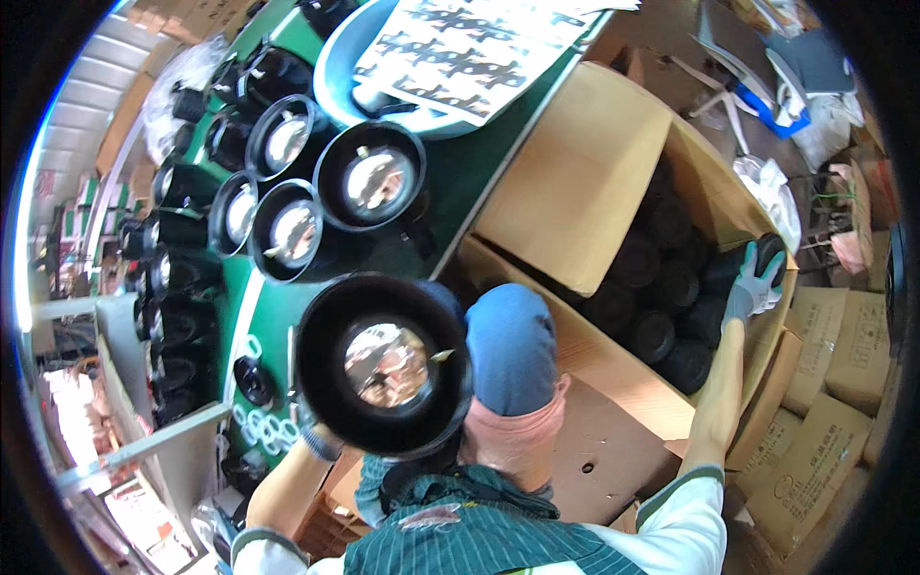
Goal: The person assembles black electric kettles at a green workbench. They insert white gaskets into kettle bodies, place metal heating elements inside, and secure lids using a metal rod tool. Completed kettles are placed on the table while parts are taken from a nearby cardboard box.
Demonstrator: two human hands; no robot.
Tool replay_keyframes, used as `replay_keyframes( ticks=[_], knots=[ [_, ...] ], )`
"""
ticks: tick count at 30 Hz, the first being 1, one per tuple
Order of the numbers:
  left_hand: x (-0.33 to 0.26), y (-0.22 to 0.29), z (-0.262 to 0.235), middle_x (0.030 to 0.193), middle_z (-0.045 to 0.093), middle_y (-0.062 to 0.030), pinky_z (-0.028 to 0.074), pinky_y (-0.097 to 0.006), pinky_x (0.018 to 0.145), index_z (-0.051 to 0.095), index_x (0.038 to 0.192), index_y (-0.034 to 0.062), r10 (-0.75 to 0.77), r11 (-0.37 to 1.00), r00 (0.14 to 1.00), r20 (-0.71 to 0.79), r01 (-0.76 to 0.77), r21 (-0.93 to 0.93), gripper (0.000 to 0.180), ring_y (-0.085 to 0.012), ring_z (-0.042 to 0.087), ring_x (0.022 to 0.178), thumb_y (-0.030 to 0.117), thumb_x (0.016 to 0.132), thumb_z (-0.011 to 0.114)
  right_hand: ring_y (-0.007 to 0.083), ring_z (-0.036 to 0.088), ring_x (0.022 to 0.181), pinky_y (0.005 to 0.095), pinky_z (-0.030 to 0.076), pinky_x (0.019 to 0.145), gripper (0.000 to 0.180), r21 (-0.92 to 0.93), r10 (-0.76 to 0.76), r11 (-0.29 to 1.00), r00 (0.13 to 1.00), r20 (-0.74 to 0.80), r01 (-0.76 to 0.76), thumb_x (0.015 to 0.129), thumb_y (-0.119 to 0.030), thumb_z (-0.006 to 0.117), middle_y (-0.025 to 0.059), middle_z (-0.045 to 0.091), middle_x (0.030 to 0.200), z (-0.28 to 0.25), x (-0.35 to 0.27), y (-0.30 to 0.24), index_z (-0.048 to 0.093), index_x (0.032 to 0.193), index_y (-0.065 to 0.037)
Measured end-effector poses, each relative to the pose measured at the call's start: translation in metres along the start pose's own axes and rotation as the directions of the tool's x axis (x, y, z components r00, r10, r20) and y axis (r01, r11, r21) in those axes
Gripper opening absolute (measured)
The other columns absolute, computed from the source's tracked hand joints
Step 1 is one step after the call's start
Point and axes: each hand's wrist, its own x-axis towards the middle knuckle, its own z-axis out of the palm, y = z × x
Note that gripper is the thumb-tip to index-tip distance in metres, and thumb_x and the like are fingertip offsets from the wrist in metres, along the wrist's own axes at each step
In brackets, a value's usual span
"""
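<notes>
My left hand [321, 439], in a grey-cuffed glove, grips a wide black bowl-shaped housing [321, 374] from its near left side. The housing faces up, with a shiny metal disc in its middle; most of the fingers are hidden behind it. Far to the right, my gloved right hand [757, 290] reaches inside an open cardboard box [613, 335]. Its fingers curve over a black round part [770, 251] by the box's right wall. Several similar dark round parts [655, 335] fill the box.
On the green table [273, 321], several black housings [372, 174] stand at the far left, beside white rings [268, 428] and a light blue basin [333, 81] with printed sheets [460, 53]. Closed cartons [810, 470] are stacked at right. Blue and pink cloth [513, 350] lies below the box.
</notes>
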Motion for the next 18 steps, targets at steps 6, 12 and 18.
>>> replay_keyframes(
  ticks=[6, 12, 18],
  knots=[
    [-0.012, -0.004, 0.01, 0.158, 0.047, -0.0137, 0.032, -0.045, 0.122, 0.04, 0.158, 0.0089, 0.039, 0.997, 0.988, 0.147, -0.029, -0.069, 0.08, -0.0275, 0.046, 0.144, 0.015, 0.089, 0.08, 0.0332, 0.042, 0.139, 0.0431, 0.036, 0.113, 0.081, 0.989, -0.854, 0.141, 0.511, 0.098, 0.046, 0.091, -0.045, 0.072, 0.0185, 0.039, 0.157, -0.201, -0.182, -0.16, 0.046, 0.154, -0.003],
    [-0.035, -0.003, 0.015, 0.16, 0.046, -0.0122, 0.028, -0.044, 0.125, 0.04, 0.159, 0.0104, 0.059, 0.998, 0.948, 0.312, -0.045, -0.051, 0.079, -0.0258, 0.044, 0.145, 0.014, 0.09, 0.08, 0.052, 0.027, 0.15, 0.0554, 0.026, 0.122, 0.088, 0.934, -0.961, -0.224, 0.221, -0.164, -0.279, 0.068, -0.05, 0.09, 0.0309, 0.021, 0.164, -0.305, -0.252, -0.199, 0.064, 0.143, -0.012],
    [-0.055, -0.027, 0.005, 0.159, 0.047, -0.0125, 0.031, -0.043, 0.124, 0.042, 0.157, 0.0097, 0.024, 0.996, 0.886, 0.463, 0.019, -0.09, 0.075, -0.0255, 0.046, 0.144, 0.013, 0.092, 0.078, 0.048, 0.038, 0.145, 0.0546, 0.031, 0.12, 0.073, 0.916, -0.939, -0.304, 0.245, -0.241, -0.264, 0.068, -0.037, 0.089, 0.0321, 0.027, 0.16, -0.345, -0.284, -0.181, 0.068, 0.131, -0.005]
  ],
)
